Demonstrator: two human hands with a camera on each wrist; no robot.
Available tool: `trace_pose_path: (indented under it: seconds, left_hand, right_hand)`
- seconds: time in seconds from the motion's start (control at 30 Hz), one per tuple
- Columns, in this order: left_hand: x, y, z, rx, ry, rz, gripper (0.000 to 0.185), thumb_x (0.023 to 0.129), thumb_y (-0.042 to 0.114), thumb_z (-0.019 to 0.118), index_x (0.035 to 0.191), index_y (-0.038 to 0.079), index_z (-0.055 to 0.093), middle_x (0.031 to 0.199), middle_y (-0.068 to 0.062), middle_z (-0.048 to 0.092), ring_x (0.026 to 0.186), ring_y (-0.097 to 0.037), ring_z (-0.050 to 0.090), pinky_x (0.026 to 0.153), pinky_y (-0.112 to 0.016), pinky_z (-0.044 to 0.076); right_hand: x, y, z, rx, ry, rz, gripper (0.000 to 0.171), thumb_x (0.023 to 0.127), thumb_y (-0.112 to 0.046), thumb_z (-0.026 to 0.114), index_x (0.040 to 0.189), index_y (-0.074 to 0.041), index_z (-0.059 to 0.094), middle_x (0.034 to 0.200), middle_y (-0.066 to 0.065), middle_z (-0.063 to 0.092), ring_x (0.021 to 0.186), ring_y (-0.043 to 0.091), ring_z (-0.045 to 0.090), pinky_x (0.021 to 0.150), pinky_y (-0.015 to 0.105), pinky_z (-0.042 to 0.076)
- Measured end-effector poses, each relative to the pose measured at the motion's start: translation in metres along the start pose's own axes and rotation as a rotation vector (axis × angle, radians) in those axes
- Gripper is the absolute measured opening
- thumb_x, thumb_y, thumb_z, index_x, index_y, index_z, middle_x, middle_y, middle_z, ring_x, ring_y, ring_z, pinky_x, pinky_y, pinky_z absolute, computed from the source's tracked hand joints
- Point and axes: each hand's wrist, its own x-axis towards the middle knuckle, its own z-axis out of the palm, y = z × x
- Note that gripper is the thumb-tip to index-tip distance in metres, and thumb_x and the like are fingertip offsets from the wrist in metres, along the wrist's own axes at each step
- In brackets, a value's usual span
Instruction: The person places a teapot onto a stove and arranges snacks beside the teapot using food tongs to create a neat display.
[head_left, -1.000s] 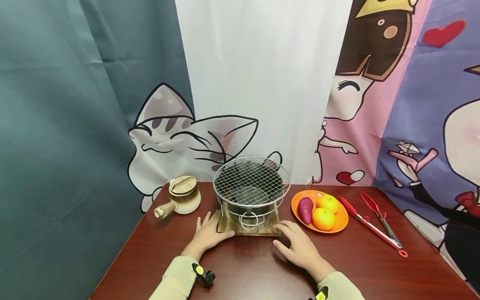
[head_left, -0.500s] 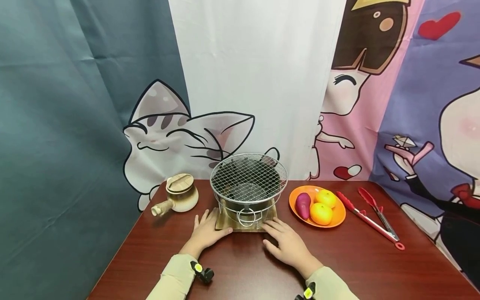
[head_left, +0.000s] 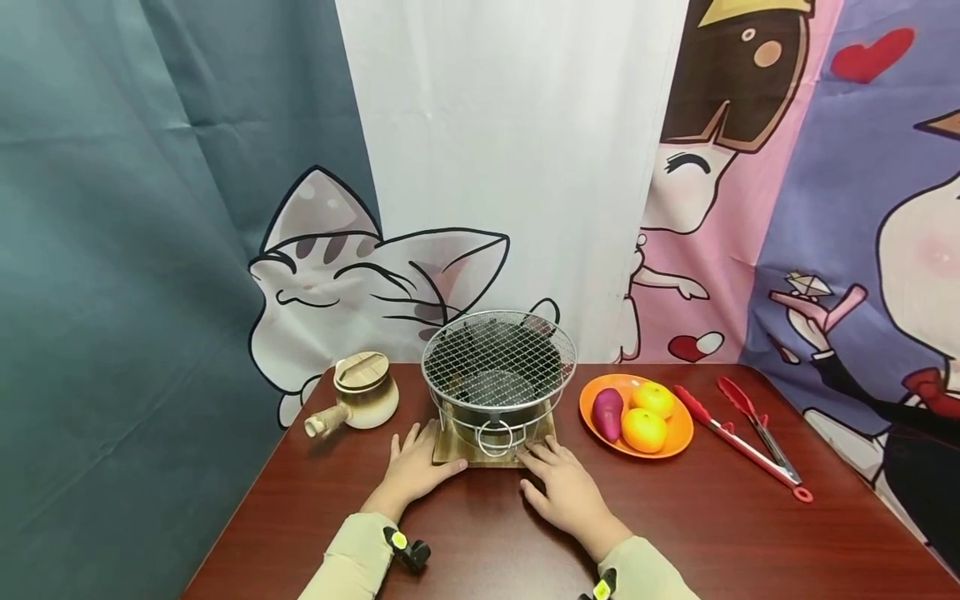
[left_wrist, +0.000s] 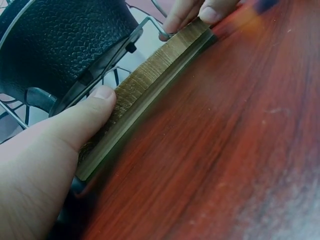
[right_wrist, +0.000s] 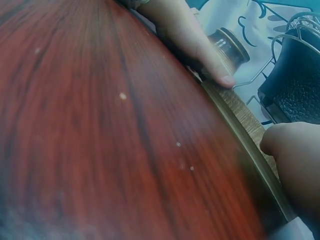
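A small tabletop grill stands on a square wooden board (head_left: 472, 462), with a round wire mesh (head_left: 498, 354) over its black bowl (left_wrist: 65, 47). My left hand (head_left: 414, 468) lies spread at the board's front left corner. In the left wrist view, its thumb (left_wrist: 97, 107) rests against the board's front edge. On the opposite side, my right hand (head_left: 566, 492) rests its fingertips on the front right corner. Its thumb points toward the front edge, and in the right wrist view it overlaps the board's edge. The grill partly hides the middle of the board.
A lidded clay pot (head_left: 375, 408) with a side handle stands at the left. To the right, an orange plate (head_left: 588, 400) holds a purple sweet potato (head_left: 607, 414) and two oranges (head_left: 645, 430). Red-handled tongs (head_left: 742, 446) lie spread beyond it. A printed curtain (head_left: 525, 150) hangs behind the table.
My right hand has moved left, from beside the board onto its front right corner. The left hand stays at the left corner. The head view has shifted slightly.
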Motion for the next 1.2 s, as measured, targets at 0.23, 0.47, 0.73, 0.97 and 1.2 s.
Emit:
trace_pose_path:
  seconds: [0.23,0.47,0.73,0.97,1.2]
  left_hand:
    - [-0.003,-0.004,-0.001,0.026,-0.047,0.025,0.108,0.080,0.074,0.063,0.157,0.004,0.032,0.162,-0.015,0.033,0.150,-0.041,0.022,0.117,-0.068,0.006]
    - [-0.001,-0.008,-0.020,-0.081,-0.174,0.092,0.104,0.079,0.049,0.076,0.156,-0.003,0.029,0.161,-0.023,0.030,0.150,-0.045,0.017,0.118,-0.066,0.010]
    - [0.005,-0.012,-0.081,-0.227,-0.031,0.145,0.079,0.084,0.017,0.069,0.153,-0.003,0.037,0.151,-0.024,0.046,0.143,-0.045,0.035,0.116,-0.059,0.028]
    - [0.001,-0.027,-0.126,-0.209,0.432,0.257,0.061,0.077,0.007,0.075,0.135,0.000,0.057,0.116,-0.021,0.066,0.114,-0.042,0.053,0.099,-0.057,0.039]
    - [-0.010,-0.058,-0.142,-0.211,0.504,-0.111,0.075,0.083,0.019,0.078,0.147,0.004,0.042,0.132,-0.025,0.050,0.125,-0.047,0.038,0.104,-0.060,0.029]
  right_hand:
    - [-0.003,0.000,0.003,-0.005,-0.002,-0.005,0.047,0.084,-0.025,0.075,0.129,-0.012,0.069,0.132,0.011,0.066,0.126,0.047,0.055,0.106,0.057,0.043]
    - [-0.004,0.001,0.002,-0.030,0.016,-0.016,0.047,0.083,-0.023,0.076,0.128,-0.013,0.070,0.131,0.010,0.066,0.126,0.046,0.056,0.105,0.057,0.044]
    - [-0.002,0.001,0.000,-0.040,0.006,-0.012,0.047,0.084,-0.022,0.074,0.129,-0.014,0.069,0.132,0.010,0.065,0.127,0.045,0.055,0.107,0.056,0.043]
    - [0.000,0.007,0.000,-0.025,0.035,-0.020,0.047,0.082,-0.021,0.075,0.128,-0.012,0.070,0.130,0.011,0.066,0.124,0.046,0.057,0.104,0.058,0.044]
    - [0.000,0.005,0.001,-0.043,-0.006,0.005,0.048,0.084,-0.022,0.074,0.131,-0.014,0.069,0.134,0.010,0.065,0.127,0.044,0.055,0.105,0.058,0.044]
